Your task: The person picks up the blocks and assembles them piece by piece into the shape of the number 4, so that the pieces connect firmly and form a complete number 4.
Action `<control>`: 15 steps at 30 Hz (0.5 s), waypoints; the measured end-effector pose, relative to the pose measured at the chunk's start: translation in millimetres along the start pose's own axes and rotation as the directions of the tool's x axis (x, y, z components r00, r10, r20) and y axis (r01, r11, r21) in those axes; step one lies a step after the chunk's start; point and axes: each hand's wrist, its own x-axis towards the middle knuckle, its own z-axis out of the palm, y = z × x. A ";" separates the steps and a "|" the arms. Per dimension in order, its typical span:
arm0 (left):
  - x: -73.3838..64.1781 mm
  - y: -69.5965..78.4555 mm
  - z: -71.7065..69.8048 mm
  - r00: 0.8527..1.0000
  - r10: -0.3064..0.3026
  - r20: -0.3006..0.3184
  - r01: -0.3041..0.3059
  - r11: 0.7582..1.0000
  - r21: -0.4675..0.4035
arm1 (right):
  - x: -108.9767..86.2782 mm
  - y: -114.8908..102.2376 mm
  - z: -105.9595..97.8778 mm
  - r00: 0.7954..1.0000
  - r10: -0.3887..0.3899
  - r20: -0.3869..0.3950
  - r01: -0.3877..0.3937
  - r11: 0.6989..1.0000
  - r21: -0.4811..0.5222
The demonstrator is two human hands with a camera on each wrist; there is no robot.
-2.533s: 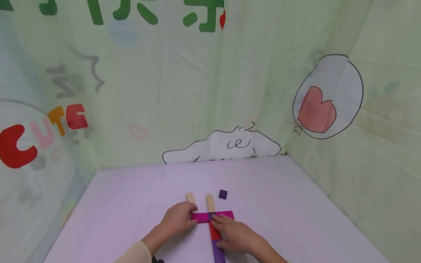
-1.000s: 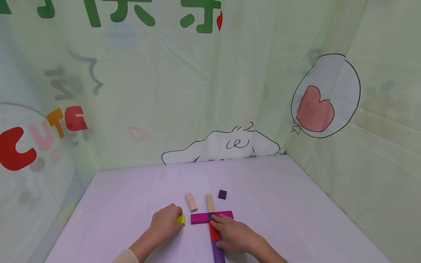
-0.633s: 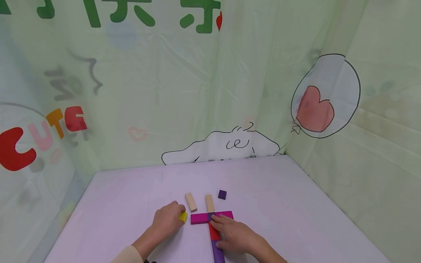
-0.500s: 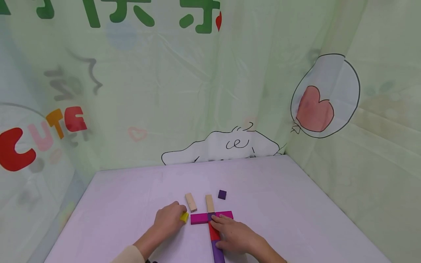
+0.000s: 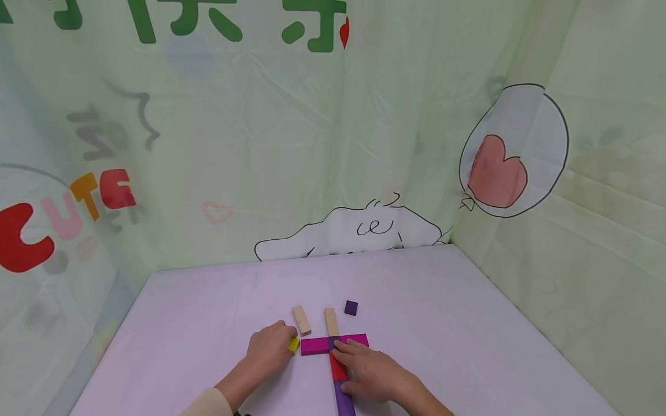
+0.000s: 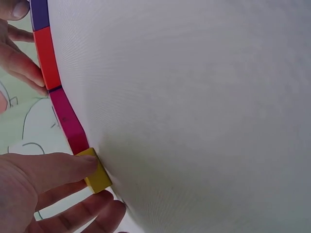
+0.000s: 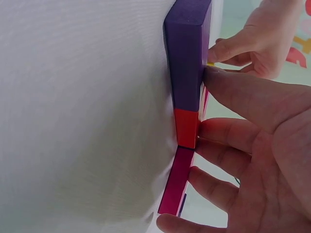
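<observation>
My left hand (image 5: 270, 348) pinches a small yellow block (image 6: 99, 177) between thumb and fingers, right at the left end of a magenta block (image 5: 314, 346). Blocks lie end to end in a cross: a small purple block (image 5: 333, 342) at the centre, magenta on both sides, a light wooden block (image 5: 331, 322) beyond it, then a red block (image 5: 337, 370) and a long purple block (image 5: 344, 398) toward me. My right hand (image 5: 373, 370) rests along the cross's right side, fingers touching near the centre and thumb against the long purple block, partly covering the right magenta block (image 5: 356, 339).
A loose wooden block (image 5: 301, 320) lies slantwise behind the left magenta block. Farther back right sits a dark purple cube (image 5: 351, 308). The white-covered table (image 5: 442, 323) ends at a printed curtain (image 5: 291, 144) behind and at both sides.
My left hand left the left magenta block's end, appeared farther left with the yellow block, then brought it back rightward to that end. The right hand has stayed in place.
</observation>
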 end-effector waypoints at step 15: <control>-0.7 1.6 2.3 1.000 0.008 -0.015 -0.008 1.000 0.014 | 0.4 -0.6 0.2 1.000 0.000 -0.005 0.000 1.000 -0.003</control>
